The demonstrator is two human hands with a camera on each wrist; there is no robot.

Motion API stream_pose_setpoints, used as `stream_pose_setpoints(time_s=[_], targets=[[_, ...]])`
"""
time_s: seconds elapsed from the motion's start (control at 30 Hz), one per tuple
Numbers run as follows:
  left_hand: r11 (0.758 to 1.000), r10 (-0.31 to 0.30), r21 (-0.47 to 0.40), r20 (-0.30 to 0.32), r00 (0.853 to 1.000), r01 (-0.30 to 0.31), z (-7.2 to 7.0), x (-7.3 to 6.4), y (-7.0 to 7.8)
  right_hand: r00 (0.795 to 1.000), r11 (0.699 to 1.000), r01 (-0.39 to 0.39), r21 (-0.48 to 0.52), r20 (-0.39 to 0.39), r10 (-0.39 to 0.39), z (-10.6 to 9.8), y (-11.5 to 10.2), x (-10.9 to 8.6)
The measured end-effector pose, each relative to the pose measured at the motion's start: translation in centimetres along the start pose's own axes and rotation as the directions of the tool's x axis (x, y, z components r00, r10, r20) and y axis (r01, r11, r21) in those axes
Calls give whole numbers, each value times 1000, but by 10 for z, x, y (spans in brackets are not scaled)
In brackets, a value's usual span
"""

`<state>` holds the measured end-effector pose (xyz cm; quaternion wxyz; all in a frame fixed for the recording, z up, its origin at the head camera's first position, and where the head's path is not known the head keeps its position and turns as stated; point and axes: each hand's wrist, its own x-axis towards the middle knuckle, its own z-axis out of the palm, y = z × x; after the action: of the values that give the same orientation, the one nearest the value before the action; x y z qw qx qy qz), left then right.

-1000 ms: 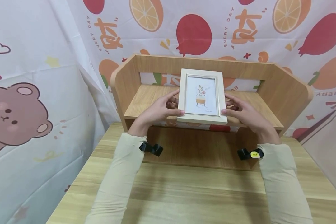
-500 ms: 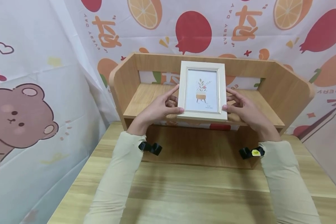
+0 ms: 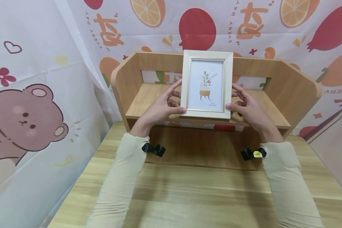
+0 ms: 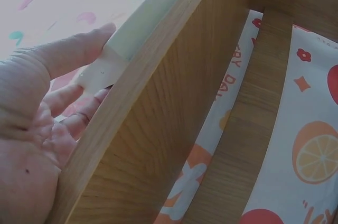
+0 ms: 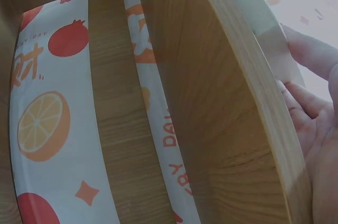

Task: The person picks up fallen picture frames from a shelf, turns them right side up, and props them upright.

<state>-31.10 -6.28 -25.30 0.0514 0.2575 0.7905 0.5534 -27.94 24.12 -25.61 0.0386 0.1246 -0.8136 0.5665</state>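
Observation:
A cream picture frame point(image 3: 206, 113) with a potted-plant print stands nearly upright at the front of the wooden shelf's upper board point(image 3: 148, 95). My left hand point(image 3: 162, 106) grips its lower left side, thumb at the front corner and fingers along the edge. On the opposite side my right hand point(image 3: 249, 109) holds the lower right edge the same way. In the left wrist view the frame's pale lower corner point(image 4: 108, 68) sits between thumb and fingers, close over the board's front edge. The right wrist view shows the other corner point(image 5: 274, 52) pinched likewise.
The wooden shelf has side panels point(image 3: 299, 91), a back rail and a lower compartment point(image 3: 199, 147). It stands on a light wood table point(image 3: 205, 196). Fruit-print cloth point(image 3: 165, 34) hangs behind it and a bear-print cloth point(image 3: 74, 126) at the left.
The picture frame has tilted up from leaning back to nearly upright, its top edge rising in the head view. Both hands have kept hold of its lower sides.

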Motion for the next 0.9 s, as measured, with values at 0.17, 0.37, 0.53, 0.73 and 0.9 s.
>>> stream_pose_setpoints(time_s=[0.17,0.37,0.53,0.73,0.9], targets=[[1000,20,-11,-28,999,-20,2,1,0,999,998,34,56,-16,-33,0,-1,-2],[999,47,7,-88,995,-47,5,1,2,994,994,92,50,-68,-88,2,0,-5],[997,63,40,-111,992,-59,6,0,2,983,991,134,-8,-127,-134,5,2,-7],[993,93,88,-100,991,-84,6,-2,0,962,978,198,-70,-177,-207,8,5,-10],[986,114,137,-96,989,-100,7,-4,-2,947,966,233,-111,-202,-251,9,7,-12]])
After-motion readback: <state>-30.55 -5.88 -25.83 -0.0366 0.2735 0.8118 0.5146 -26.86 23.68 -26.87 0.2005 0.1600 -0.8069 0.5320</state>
